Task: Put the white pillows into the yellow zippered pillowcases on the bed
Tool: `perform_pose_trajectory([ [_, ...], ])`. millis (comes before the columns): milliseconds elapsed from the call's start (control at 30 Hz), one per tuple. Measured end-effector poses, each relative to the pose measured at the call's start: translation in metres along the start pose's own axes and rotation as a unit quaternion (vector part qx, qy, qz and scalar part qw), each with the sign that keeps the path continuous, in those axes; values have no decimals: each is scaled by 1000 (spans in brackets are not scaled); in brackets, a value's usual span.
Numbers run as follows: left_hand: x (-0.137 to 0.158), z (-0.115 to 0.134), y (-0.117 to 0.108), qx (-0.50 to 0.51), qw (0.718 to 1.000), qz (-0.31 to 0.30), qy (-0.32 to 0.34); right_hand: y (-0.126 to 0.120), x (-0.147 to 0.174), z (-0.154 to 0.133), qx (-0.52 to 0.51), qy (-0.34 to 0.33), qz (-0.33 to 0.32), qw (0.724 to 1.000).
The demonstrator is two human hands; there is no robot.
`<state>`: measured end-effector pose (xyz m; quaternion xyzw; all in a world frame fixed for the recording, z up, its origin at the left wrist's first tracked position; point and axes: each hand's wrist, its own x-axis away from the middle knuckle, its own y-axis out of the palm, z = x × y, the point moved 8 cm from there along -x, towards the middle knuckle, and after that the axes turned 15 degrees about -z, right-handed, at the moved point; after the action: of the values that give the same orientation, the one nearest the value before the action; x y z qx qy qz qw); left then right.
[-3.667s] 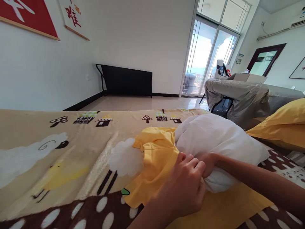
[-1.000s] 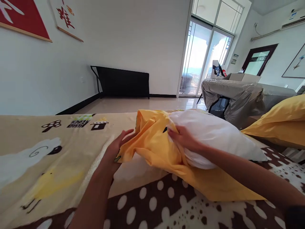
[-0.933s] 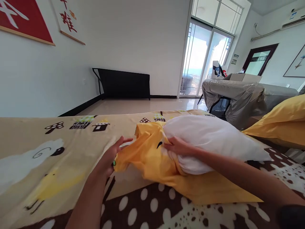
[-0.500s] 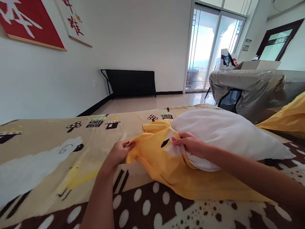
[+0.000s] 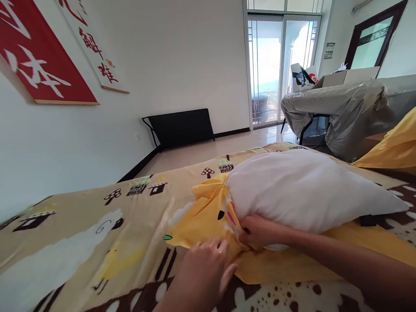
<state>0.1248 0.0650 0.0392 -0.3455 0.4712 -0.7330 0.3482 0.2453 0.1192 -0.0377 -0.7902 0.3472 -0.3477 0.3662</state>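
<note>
A plump white pillow lies on the bed, its left end inside a yellow pillowcase printed with black, pink and green marks. My right hand is closed on the bunched rim of the case, against the pillow's near side. Over the near part of the case is my left hand, its thumb apart from the curled fingers and no cloth visibly gripped. Its fingertips are partly hidden and slightly blurred. More of the yellow cloth lies flat under the pillow's near side.
A patterned blanket with a sheep and dots covers the bed. Yellow fabric rises at the right. Beyond stand a plastic-covered table with boxes, a black folded frame by the wall, and a glass sliding door.
My left hand has left the case's far-left corner and moved right and nearer. My right hand has shifted down along the rim. The view has tilted.
</note>
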Motion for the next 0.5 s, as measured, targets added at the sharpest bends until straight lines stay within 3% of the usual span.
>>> perform_pose_trajectory([
  [67,-2,-31,16,18,998,-16,-57,-9,-8,-9,50,8,25,998],
  [133,-8,-63,47,129,982,-108,-88,-23,-13,-16,46,16,69,996],
  [200,-11,-78,86,277,926,-237,-94,-41,-11,-19,6,22,139,990],
  [233,-13,-80,101,344,895,-271,-90,-49,-9,-20,-21,16,178,984],
  [267,-17,-80,108,403,871,-270,-82,-56,-5,-21,-53,3,211,976],
  [333,-29,-79,107,512,838,-184,-50,-58,-3,-18,-131,-24,238,962],
  [433,-38,-83,100,667,744,-39,-32,-32,-12,-12,-243,-43,157,956],
  [500,-39,-89,104,719,692,8,-64,-10,-16,-16,-278,-65,82,955],
])
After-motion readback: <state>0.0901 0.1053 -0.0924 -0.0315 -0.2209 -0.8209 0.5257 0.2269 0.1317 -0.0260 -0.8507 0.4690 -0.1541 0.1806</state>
